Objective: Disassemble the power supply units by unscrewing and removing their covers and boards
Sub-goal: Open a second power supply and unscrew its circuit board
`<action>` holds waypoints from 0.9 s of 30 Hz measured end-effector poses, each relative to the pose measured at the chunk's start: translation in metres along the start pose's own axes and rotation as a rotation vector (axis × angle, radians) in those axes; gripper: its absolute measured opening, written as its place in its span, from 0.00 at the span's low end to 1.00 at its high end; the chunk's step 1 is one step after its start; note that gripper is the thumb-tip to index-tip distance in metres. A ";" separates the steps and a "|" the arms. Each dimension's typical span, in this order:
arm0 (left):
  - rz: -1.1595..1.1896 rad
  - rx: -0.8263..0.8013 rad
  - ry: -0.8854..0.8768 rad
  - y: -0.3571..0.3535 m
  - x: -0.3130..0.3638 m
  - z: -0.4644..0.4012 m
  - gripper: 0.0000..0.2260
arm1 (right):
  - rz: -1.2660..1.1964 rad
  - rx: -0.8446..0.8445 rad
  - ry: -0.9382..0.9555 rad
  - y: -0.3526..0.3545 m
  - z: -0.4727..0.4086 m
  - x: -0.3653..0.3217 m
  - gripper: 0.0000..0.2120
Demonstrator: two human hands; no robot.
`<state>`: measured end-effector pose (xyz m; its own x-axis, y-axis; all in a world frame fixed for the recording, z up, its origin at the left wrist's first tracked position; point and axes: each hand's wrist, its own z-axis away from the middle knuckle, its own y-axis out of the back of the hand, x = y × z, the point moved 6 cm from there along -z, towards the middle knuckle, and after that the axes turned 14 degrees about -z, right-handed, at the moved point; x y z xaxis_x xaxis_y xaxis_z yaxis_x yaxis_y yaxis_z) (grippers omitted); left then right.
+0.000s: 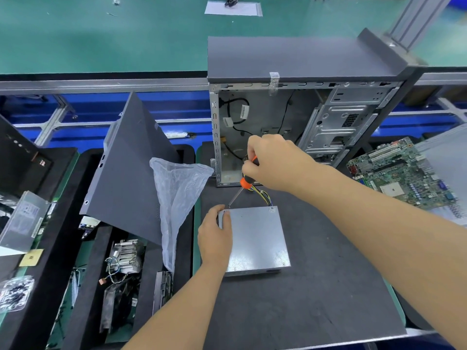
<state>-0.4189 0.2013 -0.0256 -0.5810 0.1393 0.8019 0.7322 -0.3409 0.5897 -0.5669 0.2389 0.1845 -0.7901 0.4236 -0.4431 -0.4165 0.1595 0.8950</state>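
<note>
A grey metal power supply unit (257, 238) lies flat on the dark mat (303, 299), with coloured wires (262, 194) running from its far edge. My left hand (214, 236) grips the unit's far-left corner. My right hand (273, 162) holds an orange and black screwdriver (245, 181). The screwdriver's tip is at the unit's far-left corner, just above my left thumb. A screw (283, 264) shows in the near-right corner of the cover.
An open computer case (298, 117) stands behind the unit. A motherboard (404, 173) lies at the right. A grey side panel (131, 173) and a clear plastic bag (177, 198) lean at the left. Another power supply (22, 221), a heatsink (126, 253) and a bag of screws (15, 294) sit further left.
</note>
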 end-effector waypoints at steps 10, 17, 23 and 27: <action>-0.094 0.078 -0.190 0.004 0.015 0.003 0.04 | -0.082 -0.012 -0.002 -0.003 0.008 0.017 0.09; -0.109 0.090 -0.156 0.008 0.016 0.005 0.01 | -0.146 0.046 -0.064 0.002 0.018 0.033 0.08; -0.135 0.211 -0.294 0.027 0.027 0.012 0.02 | -0.807 0.137 -0.349 -0.007 0.052 0.092 0.24; -0.084 0.161 -0.356 0.026 0.039 0.017 0.05 | -1.604 -0.052 -0.599 -0.066 0.098 0.126 0.19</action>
<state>-0.4165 0.2141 0.0227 -0.5025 0.4832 0.7170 0.7504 -0.1681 0.6392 -0.5952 0.3688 0.0741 0.6626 0.1319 -0.7372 -0.5862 0.7040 -0.4010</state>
